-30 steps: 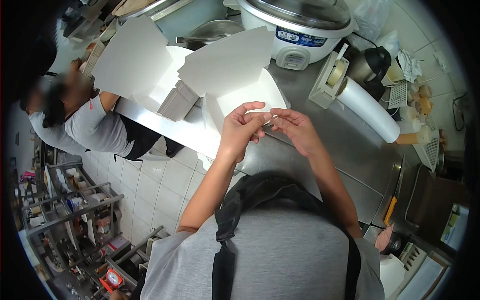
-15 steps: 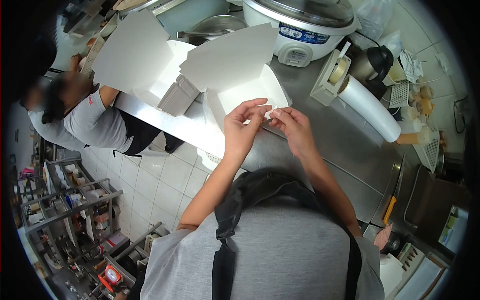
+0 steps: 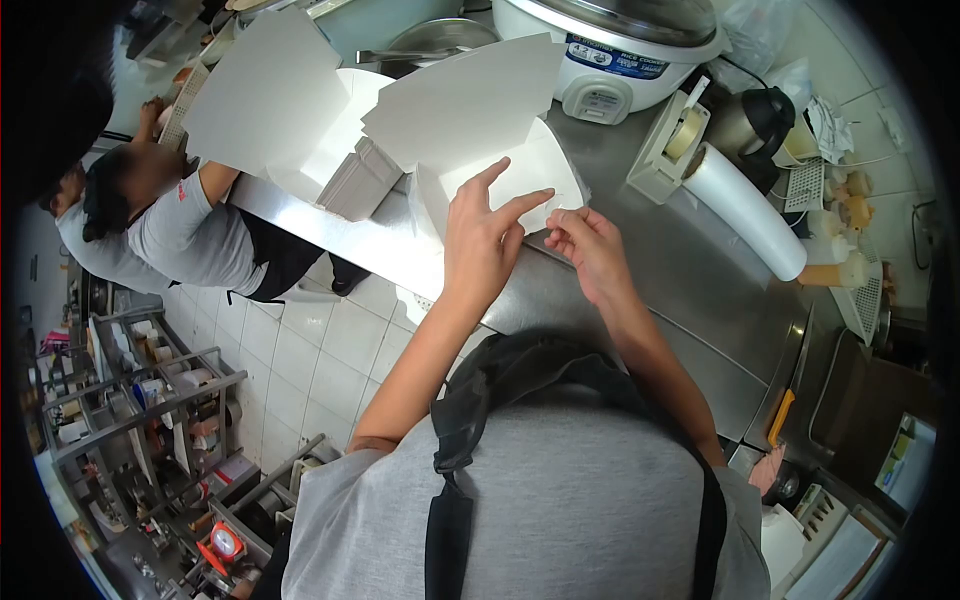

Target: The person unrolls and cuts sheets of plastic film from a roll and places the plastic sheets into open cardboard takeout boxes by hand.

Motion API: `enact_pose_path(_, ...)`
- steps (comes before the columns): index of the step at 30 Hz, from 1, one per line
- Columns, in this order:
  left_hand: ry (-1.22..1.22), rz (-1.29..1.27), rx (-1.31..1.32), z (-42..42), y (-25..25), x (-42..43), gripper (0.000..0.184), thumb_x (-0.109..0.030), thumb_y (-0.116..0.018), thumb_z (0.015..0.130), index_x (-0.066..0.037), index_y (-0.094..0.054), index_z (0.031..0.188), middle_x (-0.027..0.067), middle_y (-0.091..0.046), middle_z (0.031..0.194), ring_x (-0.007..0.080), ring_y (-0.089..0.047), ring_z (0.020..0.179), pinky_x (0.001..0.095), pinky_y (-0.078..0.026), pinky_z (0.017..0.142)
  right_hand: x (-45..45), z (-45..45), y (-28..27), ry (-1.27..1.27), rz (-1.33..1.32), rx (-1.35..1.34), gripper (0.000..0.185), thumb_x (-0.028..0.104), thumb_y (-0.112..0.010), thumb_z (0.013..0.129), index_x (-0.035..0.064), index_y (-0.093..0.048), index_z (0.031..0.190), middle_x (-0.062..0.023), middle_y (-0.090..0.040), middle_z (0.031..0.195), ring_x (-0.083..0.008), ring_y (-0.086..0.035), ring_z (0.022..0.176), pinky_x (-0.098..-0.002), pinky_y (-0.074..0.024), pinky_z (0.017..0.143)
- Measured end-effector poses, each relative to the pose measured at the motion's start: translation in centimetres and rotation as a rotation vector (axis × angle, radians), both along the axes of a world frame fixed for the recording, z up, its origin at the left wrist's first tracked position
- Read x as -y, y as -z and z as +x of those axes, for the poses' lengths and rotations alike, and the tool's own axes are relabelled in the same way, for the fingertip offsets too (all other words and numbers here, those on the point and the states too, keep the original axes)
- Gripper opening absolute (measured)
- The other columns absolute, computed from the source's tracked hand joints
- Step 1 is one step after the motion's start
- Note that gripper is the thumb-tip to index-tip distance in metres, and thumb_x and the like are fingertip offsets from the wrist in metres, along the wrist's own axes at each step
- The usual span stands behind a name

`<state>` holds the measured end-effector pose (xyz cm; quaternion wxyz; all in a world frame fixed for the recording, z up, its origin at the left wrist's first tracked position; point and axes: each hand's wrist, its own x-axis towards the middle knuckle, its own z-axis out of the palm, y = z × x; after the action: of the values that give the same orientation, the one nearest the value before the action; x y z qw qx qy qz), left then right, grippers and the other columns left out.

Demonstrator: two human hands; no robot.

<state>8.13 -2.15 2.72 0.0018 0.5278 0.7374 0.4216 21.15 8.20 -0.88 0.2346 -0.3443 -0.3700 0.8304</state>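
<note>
My left hand (image 3: 482, 232) is over the near edge of an open white paper food box (image 3: 545, 165), its fingers spread and nothing in them. Close by on the right, my right hand (image 3: 592, 250) is closed, with thumb and forefinger pinched together at the box's right corner. Whatever lies in that pinch is too small to make out. The box's lid (image 3: 470, 100) stands raised at the back. To the left is a second open white box (image 3: 345, 125), its lid (image 3: 265, 95) also up. Neither hand touches that one.
A white rice cooker (image 3: 598, 98) stands behind the boxes on the steel counter (image 3: 690, 290). A tape dispenser (image 3: 655, 165), a white plastic roll (image 3: 745, 212) and a kettle (image 3: 745, 130) are to the right. Another person (image 3: 195, 230) works at the left, near a cluttered rack (image 3: 150, 400).
My hands were together, fingertips pinching near the box corner. My left hand has since opened, its fingers spreading up over the box. The right stays pinched at about the same place.
</note>
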Motion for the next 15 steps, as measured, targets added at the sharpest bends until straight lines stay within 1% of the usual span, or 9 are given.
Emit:
enact_pose_path(3,0.009,-0.012,-0.042,-0.12,-0.08,0.01,0.055,0.006,-0.063,0.068,-0.024,-0.072,0.113,0.0175,-0.053,0.133,0.0345,-0.051,0.119,0.0427,-0.042,0.097,-0.11,-0.12,0.04,0.015,-0.006,-0.002,0.009,0.011,-0.070,0.088,0.0038,-0.065,0.090,-0.0048,-0.067,0.086,-0.0117,-0.061,0.074,-0.0263,-0.0503,0.074)
enact_pose_path(6,-0.021,-0.019,-0.013,-0.14,-0.12,0.12,0.053,0.006,-0.063,0.069,-0.024,-0.073,0.111,0.0170,-0.053,0.133,0.0340,-0.051,0.119,0.0427,-0.042,0.097,-0.09,-0.13,-0.04,0.043,-0.001,0.000,0.010,0.011,-0.071,0.087,0.0039,-0.065,0.089,-0.0045,-0.067,0.085,-0.0117,-0.060,0.073,-0.0261,-0.0504,0.073)
enact_pose_path(9,-0.036,-0.024,0.012,-0.33,-0.15,0.28,0.047,0.005,-0.062,0.076,-0.024,-0.073,0.111,0.0140,-0.055,0.132,0.0326,-0.052,0.120,0.0410,-0.045,0.097,-0.20,-0.03,-0.01,0.052,0.035,0.000,0.011,0.011,-0.072,0.087,0.0037,-0.065,0.089,-0.0044,-0.067,0.085,-0.0113,-0.060,0.072,-0.0255,-0.0503,0.072)
enact_pose_path(12,-0.018,-0.031,0.112,-0.35,0.10,0.37,0.041,0.002,-0.061,0.080,-0.021,-0.073,0.112,0.0143,-0.056,0.132,0.0314,-0.053,0.121,0.0404,-0.045,0.099,-0.17,0.08,-0.03,0.054,0.082,-0.011,0.011,0.011,-0.072,0.086,0.0034,-0.064,0.088,-0.0043,-0.067,0.084,-0.0103,-0.060,0.072,-0.0246,-0.0502,0.071)
enact_pose_path(15,0.039,0.010,0.366,-0.56,0.47,0.37,0.037,0.000,-0.060,0.082,-0.017,-0.073,0.112,0.0147,-0.056,0.132,0.0305,-0.054,0.122,0.0406,-0.045,0.101,-0.08,0.25,-0.22,0.052,0.145,0.004,0.011,0.010,-0.073,0.086,0.0032,-0.064,0.086,-0.0039,-0.067,0.083,-0.0091,-0.060,0.072,-0.0237,-0.0500,0.069)
